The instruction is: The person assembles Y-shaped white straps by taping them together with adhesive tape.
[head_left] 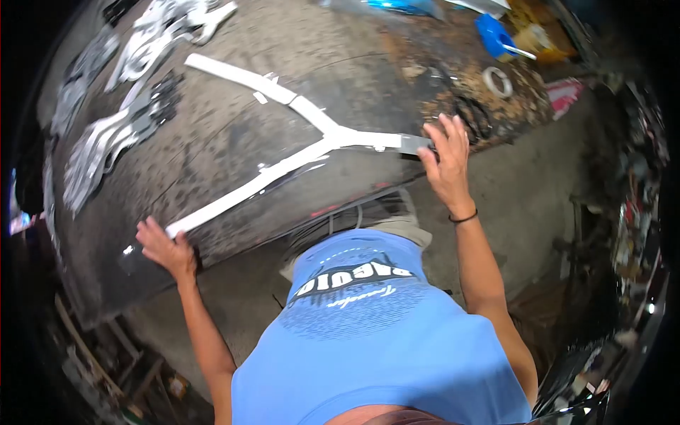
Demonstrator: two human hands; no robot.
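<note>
A white Y-shaped strip (283, 166), which looks like a taped cable harness, lies flat across the dark tabletop. One arm runs up and left, another down and left, and the short stem ends at the right in a grey block (413, 144). Beside the lower left end, my left hand (167, 249) rests on the table with its fingers spread and the thumb at the tip of the strip. My right hand (448, 159) is at the grey end, its fingers raised and apart, the thumb right at the block.
Bundles of similar white and grey strips (113, 142) lie at the left of the dark table (234, 127). On the worn right side are a roll of white tape (498, 83), a black looped item (473, 117) and a blue container (494, 35). Clear plastic (386, 7) lies at the back.
</note>
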